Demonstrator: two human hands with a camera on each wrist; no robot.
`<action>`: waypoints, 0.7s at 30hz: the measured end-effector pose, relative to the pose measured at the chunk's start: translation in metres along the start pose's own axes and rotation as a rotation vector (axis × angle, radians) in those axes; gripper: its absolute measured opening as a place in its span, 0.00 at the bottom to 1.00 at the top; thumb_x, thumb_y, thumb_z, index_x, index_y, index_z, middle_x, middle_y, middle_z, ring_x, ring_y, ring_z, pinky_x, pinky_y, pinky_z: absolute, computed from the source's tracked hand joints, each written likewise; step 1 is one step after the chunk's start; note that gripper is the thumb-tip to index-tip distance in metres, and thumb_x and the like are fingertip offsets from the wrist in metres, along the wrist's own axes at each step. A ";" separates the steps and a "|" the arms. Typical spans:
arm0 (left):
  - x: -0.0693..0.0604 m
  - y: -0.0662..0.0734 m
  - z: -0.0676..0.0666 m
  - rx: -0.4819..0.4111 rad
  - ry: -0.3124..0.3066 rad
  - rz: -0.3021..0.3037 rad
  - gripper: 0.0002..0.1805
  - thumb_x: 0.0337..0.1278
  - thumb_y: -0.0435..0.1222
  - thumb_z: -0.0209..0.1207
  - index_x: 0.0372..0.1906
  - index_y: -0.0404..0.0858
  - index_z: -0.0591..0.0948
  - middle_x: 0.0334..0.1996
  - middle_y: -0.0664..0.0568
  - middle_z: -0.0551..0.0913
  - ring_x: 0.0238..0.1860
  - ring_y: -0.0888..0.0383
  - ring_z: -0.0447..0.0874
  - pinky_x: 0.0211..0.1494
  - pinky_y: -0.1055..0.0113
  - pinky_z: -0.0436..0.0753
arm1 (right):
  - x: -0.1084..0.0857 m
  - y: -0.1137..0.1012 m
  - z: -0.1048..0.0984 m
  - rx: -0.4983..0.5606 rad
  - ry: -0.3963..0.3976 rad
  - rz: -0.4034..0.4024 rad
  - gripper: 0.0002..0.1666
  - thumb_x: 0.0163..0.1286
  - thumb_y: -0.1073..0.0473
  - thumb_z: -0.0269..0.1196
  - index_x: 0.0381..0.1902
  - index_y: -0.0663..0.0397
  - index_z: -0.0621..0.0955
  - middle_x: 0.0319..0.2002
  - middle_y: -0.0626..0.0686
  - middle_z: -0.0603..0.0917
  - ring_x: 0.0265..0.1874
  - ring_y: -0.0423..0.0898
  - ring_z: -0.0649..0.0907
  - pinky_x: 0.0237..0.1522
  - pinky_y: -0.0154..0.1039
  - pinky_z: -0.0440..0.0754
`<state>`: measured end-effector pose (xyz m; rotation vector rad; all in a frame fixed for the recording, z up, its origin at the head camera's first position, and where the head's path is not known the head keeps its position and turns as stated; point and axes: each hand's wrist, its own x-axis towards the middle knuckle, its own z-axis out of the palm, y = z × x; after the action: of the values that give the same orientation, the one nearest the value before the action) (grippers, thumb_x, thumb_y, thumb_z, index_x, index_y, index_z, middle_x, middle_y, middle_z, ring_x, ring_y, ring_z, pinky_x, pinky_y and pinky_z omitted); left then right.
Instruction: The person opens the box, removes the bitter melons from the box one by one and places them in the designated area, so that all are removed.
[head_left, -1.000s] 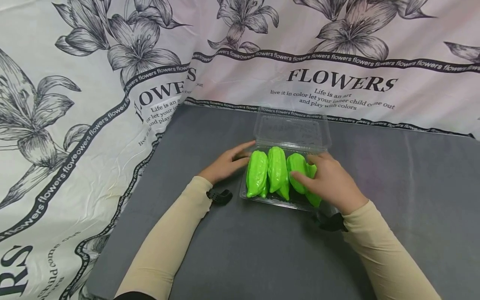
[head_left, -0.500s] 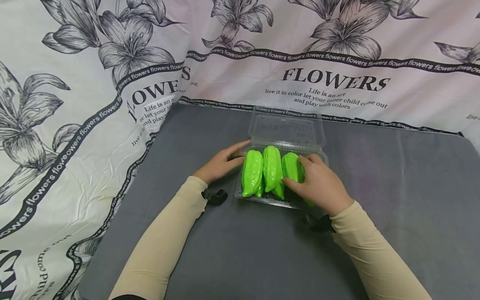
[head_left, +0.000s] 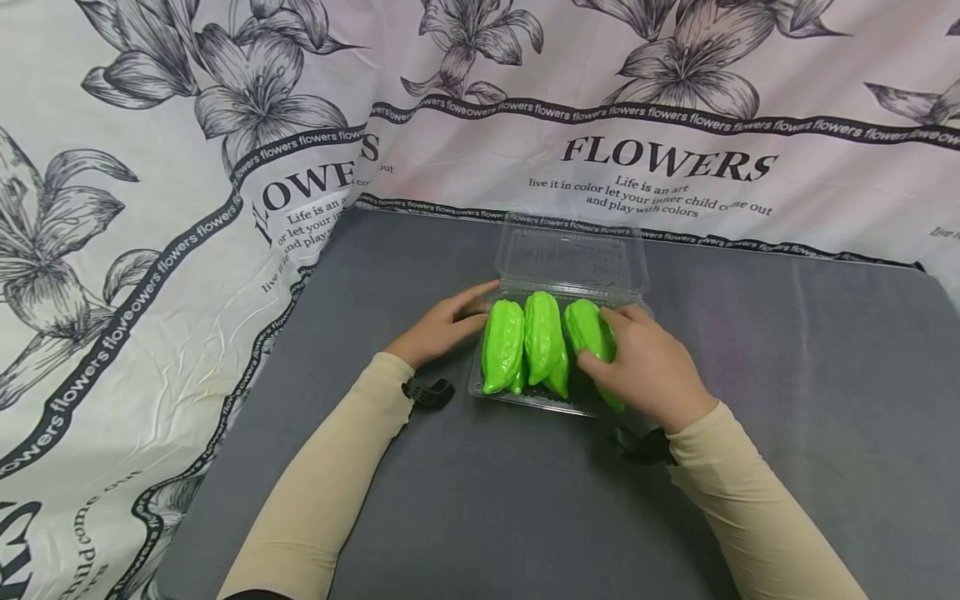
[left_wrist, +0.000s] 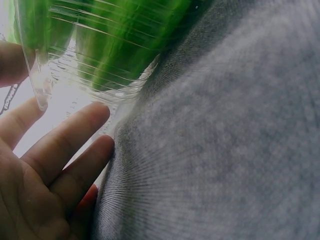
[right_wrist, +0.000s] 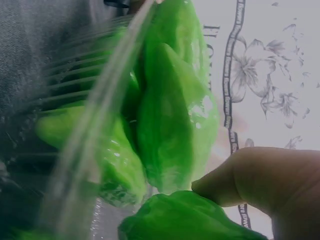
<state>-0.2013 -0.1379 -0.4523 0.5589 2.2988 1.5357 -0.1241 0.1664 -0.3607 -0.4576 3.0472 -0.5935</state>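
Observation:
Bright green, glossy, bumpy bitter melons lie in a clear plastic box (head_left: 536, 403) in the head view, some stacked on others. My right hand (head_left: 652, 367) holds the rightmost bitter melon (head_left: 588, 329) between thumb and fingers at the box's right end; its lower tip points toward me. The right wrist view has the thumb (right_wrist: 260, 175) against a bitter melon (right_wrist: 185, 220). My left hand (head_left: 441, 329) stays at the box's left side, fingers extended, near the left bitter melon (head_left: 503, 346). In the left wrist view its fingers (left_wrist: 67, 145) spread beside the ribbed wall (left_wrist: 107, 92).
The box's clear lid (head_left: 573, 258) stands raised at the back. A grey cloth-covered table (head_left: 480, 500) lies under everything. Flower-printed white curtains (head_left: 465, 158) hang behind and at the left.
The view has shifted slightly. My right hand moved left over the box, then a little back right, and the rightmost bitter melon now lies more slanted. My left hand keeps its place.

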 end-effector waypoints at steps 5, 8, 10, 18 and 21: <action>-0.001 0.001 0.000 0.000 -0.002 -0.010 0.33 0.81 0.47 0.53 0.84 0.59 0.60 0.73 0.43 0.75 0.74 0.49 0.73 0.77 0.45 0.70 | -0.002 0.002 -0.006 0.019 0.048 -0.007 0.39 0.71 0.47 0.64 0.70 0.71 0.76 0.59 0.66 0.80 0.39 0.58 0.85 0.36 0.62 0.85; 0.000 0.001 0.000 -0.006 -0.006 -0.006 0.33 0.82 0.46 0.53 0.84 0.59 0.60 0.73 0.43 0.75 0.74 0.49 0.73 0.77 0.46 0.70 | -0.003 0.005 -0.010 0.038 0.066 0.000 0.38 0.72 0.48 0.64 0.70 0.69 0.76 0.58 0.65 0.80 0.40 0.58 0.84 0.35 0.61 0.84; 0.000 0.001 0.000 -0.012 -0.009 -0.004 0.33 0.82 0.46 0.53 0.84 0.59 0.60 0.73 0.43 0.75 0.74 0.48 0.73 0.77 0.46 0.70 | -0.002 0.008 -0.014 0.045 0.075 0.010 0.38 0.72 0.48 0.63 0.71 0.70 0.76 0.59 0.66 0.79 0.43 0.59 0.84 0.37 0.62 0.84; 0.000 0.001 0.000 -0.028 -0.012 -0.004 0.33 0.82 0.45 0.53 0.84 0.58 0.60 0.74 0.43 0.74 0.74 0.49 0.73 0.76 0.46 0.71 | -0.002 0.024 -0.028 0.054 0.128 0.069 0.39 0.73 0.48 0.63 0.72 0.71 0.74 0.61 0.68 0.78 0.50 0.63 0.82 0.39 0.63 0.82; 0.001 0.000 0.000 -0.036 -0.021 0.007 0.33 0.82 0.44 0.53 0.85 0.57 0.60 0.73 0.42 0.75 0.74 0.48 0.73 0.76 0.46 0.71 | -0.001 0.031 -0.033 0.060 0.142 0.098 0.40 0.74 0.47 0.62 0.73 0.71 0.73 0.63 0.68 0.77 0.52 0.65 0.81 0.40 0.65 0.81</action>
<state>-0.2017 -0.1372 -0.4525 0.5718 2.2509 1.5643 -0.1335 0.2059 -0.3412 -0.2747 3.1512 -0.7402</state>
